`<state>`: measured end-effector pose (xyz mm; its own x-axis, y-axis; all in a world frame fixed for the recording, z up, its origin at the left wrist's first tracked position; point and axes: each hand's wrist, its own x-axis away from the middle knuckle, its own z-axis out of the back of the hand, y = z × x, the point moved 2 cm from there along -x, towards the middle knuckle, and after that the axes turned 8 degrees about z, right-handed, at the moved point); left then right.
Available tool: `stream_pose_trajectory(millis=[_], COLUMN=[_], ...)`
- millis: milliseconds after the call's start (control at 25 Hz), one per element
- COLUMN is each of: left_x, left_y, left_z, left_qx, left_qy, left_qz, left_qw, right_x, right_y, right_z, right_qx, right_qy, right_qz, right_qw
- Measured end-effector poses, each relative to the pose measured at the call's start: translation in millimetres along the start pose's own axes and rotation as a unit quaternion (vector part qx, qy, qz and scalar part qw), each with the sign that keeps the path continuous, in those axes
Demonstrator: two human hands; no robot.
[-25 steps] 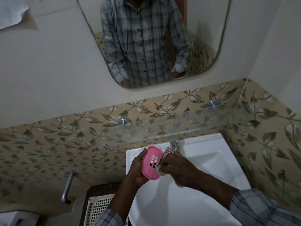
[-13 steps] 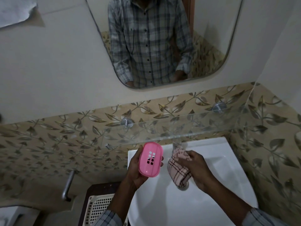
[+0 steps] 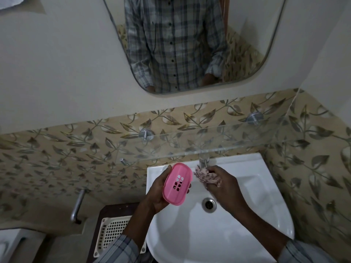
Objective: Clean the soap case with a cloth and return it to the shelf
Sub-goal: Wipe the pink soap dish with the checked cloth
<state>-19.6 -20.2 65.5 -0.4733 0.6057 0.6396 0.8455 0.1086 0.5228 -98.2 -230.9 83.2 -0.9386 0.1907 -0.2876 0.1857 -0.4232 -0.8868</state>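
Observation:
My left hand (image 3: 158, 194) grips a pink oval soap case (image 3: 177, 184) over the left side of the white sink (image 3: 252, 215); its slotted base faces me. Just to its right, my right hand (image 3: 223, 184) holds a bunched pink checked cloth (image 3: 206, 176), a small gap from the case. The glass shelf (image 3: 218, 147) runs along the wall above both hands, held by two metal brackets.
A tap (image 3: 204, 161) sits behind the cloth, and the drain (image 3: 209, 205) lies below my right hand. A white lattice basket (image 3: 114, 231) rests on a dark stand to the left. A metal pipe (image 3: 77, 205) sticks out of the leaf-patterned tiles. A mirror (image 3: 190, 40) hangs above.
One second ago the cloth was pressed against the case. My right hand has pulled the cloth off to the right, and the case now tilts with its base toward me.

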Motion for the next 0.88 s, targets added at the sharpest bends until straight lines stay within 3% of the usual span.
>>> stream_pose_trajectory(millis=[80,120,200,280,360,480,600,680,800,880], left_x=[-1,-2,-3,-2,0,3,5,4,-3,-7], left_y=[2,3,3,2,4,15,13,5,-2,-11], left_z=[-7,-10,-15,-18,-22,-25,-23,-24,-33,-37], left_qx=[-0.005,-0.006,0.006,0.014,0.015,0.037,0.032,0.041,0.068,0.05], left_qy=[0.008,0.008,0.009,0.01,-0.001,0.001,0.057,0.084,0.144,0.189], left_qz=[0.025,0.035,0.045,0.061,0.066,0.052,0.049,0.037,-0.016,-0.063], left_qw=[1.0,0.999,0.999,0.998,0.998,0.998,0.997,0.995,0.987,0.979], right_x=[-11,-12,-2,10,5,5,20,7,10,21], right_y=[-7,-8,-2,8,14,9,1,1,-11,-32], right_z=[-6,-12,-28,-35,-31,-44,-55,-41,-44,-58], right_qx=[0.176,0.209,0.216,0.227,0.238,0.222,0.219,0.231,0.238,0.104], right_qy=[-0.007,-0.021,-0.078,-0.179,-0.2,-0.129,-0.187,-0.147,-0.103,-0.131], right_qz=[0.238,0.294,0.353,0.434,0.472,0.383,0.405,0.381,0.284,0.126], right_qw=[0.955,0.933,0.907,0.853,0.825,0.887,0.868,0.883,0.923,0.978])
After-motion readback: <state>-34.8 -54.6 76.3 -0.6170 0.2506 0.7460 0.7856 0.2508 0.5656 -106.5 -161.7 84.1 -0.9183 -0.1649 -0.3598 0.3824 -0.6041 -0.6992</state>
